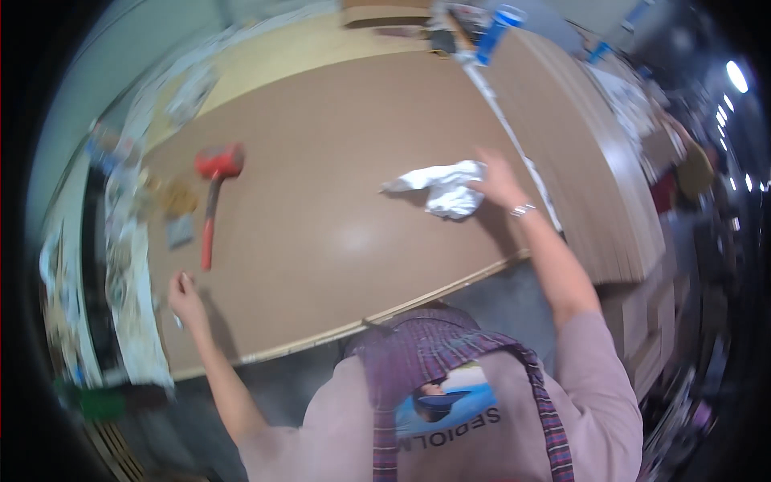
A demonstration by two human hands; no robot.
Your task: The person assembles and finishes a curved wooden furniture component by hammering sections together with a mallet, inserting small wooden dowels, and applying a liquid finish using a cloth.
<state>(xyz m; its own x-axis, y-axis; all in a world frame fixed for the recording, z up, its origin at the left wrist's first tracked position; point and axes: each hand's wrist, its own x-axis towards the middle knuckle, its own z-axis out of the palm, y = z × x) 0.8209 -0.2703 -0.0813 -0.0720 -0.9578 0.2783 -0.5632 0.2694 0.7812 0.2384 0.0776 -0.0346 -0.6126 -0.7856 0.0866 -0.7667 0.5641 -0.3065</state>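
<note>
Desk (321,201) mid is bare brown board, wide open btwn red mallet (213,189) at left & white rag (442,186) at right. Left edge crowded w/ paper scraps (128,265). Far edge blocked by blue-capped stuff (494,28). Stacked boards (594,153) close off right side.

Both arms outstretched, hands apart

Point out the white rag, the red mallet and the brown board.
white rag (446,189), head view, on its crumpled middle.
red mallet (219,161), head view, on its red head.
brown board (337,120), head view, on a bare part of its top.
</note>
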